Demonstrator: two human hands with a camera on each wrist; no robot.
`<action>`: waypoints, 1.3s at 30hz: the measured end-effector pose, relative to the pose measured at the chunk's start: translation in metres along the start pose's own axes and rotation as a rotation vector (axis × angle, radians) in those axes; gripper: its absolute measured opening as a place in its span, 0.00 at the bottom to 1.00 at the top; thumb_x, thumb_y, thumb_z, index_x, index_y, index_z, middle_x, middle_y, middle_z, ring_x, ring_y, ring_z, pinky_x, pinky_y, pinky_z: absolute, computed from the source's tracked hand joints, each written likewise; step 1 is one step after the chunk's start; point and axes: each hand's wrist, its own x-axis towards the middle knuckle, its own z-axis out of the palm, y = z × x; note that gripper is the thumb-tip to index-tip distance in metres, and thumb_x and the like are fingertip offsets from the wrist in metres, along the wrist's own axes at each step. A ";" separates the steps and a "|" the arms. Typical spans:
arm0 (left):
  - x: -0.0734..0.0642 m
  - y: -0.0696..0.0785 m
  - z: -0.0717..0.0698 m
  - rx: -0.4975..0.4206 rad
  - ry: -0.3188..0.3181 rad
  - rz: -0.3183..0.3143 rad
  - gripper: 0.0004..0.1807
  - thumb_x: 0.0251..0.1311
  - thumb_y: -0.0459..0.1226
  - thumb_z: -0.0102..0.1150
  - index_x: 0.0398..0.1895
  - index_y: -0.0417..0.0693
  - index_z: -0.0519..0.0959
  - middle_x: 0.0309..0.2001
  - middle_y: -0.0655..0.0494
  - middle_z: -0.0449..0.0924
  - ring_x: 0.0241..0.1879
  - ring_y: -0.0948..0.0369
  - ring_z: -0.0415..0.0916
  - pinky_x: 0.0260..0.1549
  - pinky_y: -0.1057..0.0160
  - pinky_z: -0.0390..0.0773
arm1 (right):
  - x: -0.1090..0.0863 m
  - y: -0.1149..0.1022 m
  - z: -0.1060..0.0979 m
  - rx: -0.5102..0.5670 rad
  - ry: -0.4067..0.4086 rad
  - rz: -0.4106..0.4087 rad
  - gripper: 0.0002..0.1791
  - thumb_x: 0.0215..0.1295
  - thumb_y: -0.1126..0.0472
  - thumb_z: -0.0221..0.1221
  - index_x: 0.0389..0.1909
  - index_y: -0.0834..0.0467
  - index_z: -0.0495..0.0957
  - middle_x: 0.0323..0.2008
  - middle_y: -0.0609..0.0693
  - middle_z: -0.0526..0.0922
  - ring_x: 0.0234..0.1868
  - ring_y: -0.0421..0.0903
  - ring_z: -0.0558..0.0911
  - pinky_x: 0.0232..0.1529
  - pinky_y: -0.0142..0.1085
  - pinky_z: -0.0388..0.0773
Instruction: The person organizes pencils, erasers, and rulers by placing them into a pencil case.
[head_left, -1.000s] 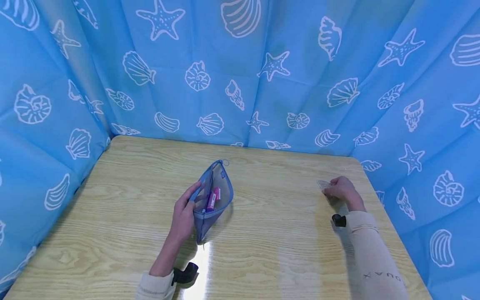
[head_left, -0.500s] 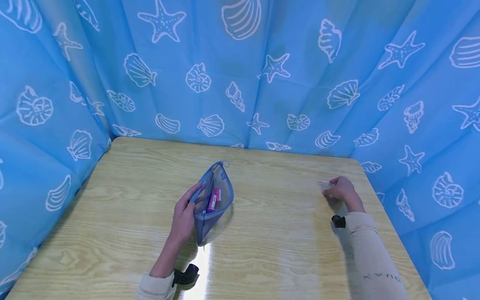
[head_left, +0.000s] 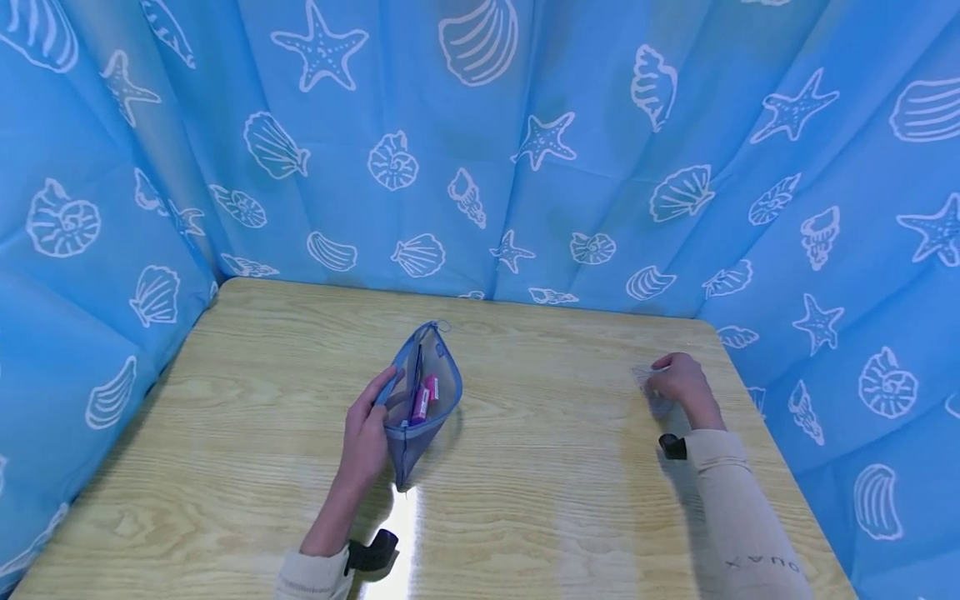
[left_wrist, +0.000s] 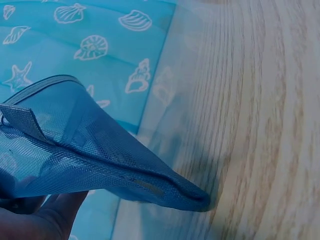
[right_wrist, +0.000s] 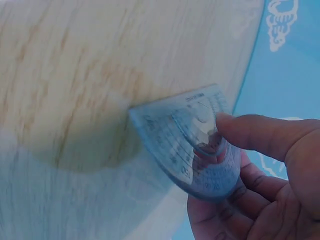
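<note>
A blue mesh zip pouch (head_left: 423,429) stands unzipped left of the table's middle. My left hand (head_left: 365,437) grips its left rim, with the thumb at the near side. Inside the pouch lie a purple-and-pink small box (head_left: 421,405) and a smaller pink piece (head_left: 432,386). Far to the right, my right hand (head_left: 681,386) pinches a clear plastic protractor (right_wrist: 192,142) between thumb and fingers, the thumb on its face. In the left wrist view the pouch's mesh side (left_wrist: 107,150) hides most of the left hand.
The wooden table (head_left: 525,517) reaches to a blue shell-print curtain (head_left: 480,150) at the back and both sides. A bright light reflection lies on the tabletop near the left wrist. Dark wrist cameras are strapped at both sleeves.
The protractor tilts slightly in my right hand, which otherwise stays at the right of the table. My left hand keeps its grip on the pouch. The head view shifts slightly.
</note>
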 end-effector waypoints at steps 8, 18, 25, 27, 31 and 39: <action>0.004 -0.001 0.002 0.017 0.027 -0.004 0.33 0.66 0.25 0.30 0.75 0.43 0.66 0.72 0.43 0.70 0.70 0.42 0.68 0.67 0.45 0.64 | -0.003 -0.004 -0.004 0.015 0.002 -0.058 0.20 0.68 0.64 0.54 0.54 0.73 0.78 0.43 0.66 0.82 0.37 0.51 0.81 0.34 0.39 0.78; 0.009 -0.007 0.006 0.008 0.013 0.009 0.32 0.68 0.25 0.31 0.76 0.42 0.63 0.74 0.42 0.65 0.73 0.41 0.63 0.73 0.40 0.59 | -0.014 -0.028 0.006 0.183 -0.003 -0.116 0.18 0.72 0.63 0.54 0.54 0.72 0.76 0.41 0.64 0.82 0.31 0.48 0.83 0.32 0.38 0.83; 0.012 -0.008 0.004 0.022 0.023 0.003 0.34 0.66 0.26 0.31 0.76 0.43 0.64 0.75 0.44 0.65 0.78 0.46 0.55 0.77 0.42 0.51 | -0.026 -0.055 0.011 0.272 -0.020 -0.201 0.17 0.73 0.64 0.53 0.55 0.72 0.76 0.37 0.63 0.84 0.25 0.43 0.82 0.33 0.44 0.86; 0.012 -0.008 0.004 0.005 0.018 0.000 0.34 0.66 0.26 0.30 0.76 0.43 0.64 0.75 0.43 0.65 0.75 0.43 0.60 0.76 0.41 0.52 | -0.030 -0.064 0.014 0.295 -0.029 -0.217 0.17 0.74 0.63 0.54 0.55 0.72 0.76 0.36 0.61 0.83 0.25 0.43 0.82 0.32 0.43 0.87; 0.012 -0.009 0.002 -0.021 0.013 -0.010 0.33 0.67 0.26 0.30 0.77 0.44 0.63 0.75 0.43 0.64 0.69 0.37 0.67 0.75 0.39 0.53 | -0.039 -0.085 0.022 0.312 -0.026 -0.265 0.16 0.74 0.63 0.55 0.54 0.71 0.77 0.34 0.59 0.82 0.25 0.44 0.83 0.29 0.40 0.87; 0.013 -0.009 0.000 -0.032 0.020 -0.012 0.32 0.69 0.27 0.30 0.76 0.42 0.63 0.70 0.38 0.70 0.66 0.36 0.71 0.70 0.38 0.63 | -0.058 -0.121 0.040 0.375 -0.025 -0.374 0.15 0.73 0.63 0.57 0.55 0.68 0.77 0.31 0.57 0.80 0.24 0.46 0.83 0.25 0.38 0.85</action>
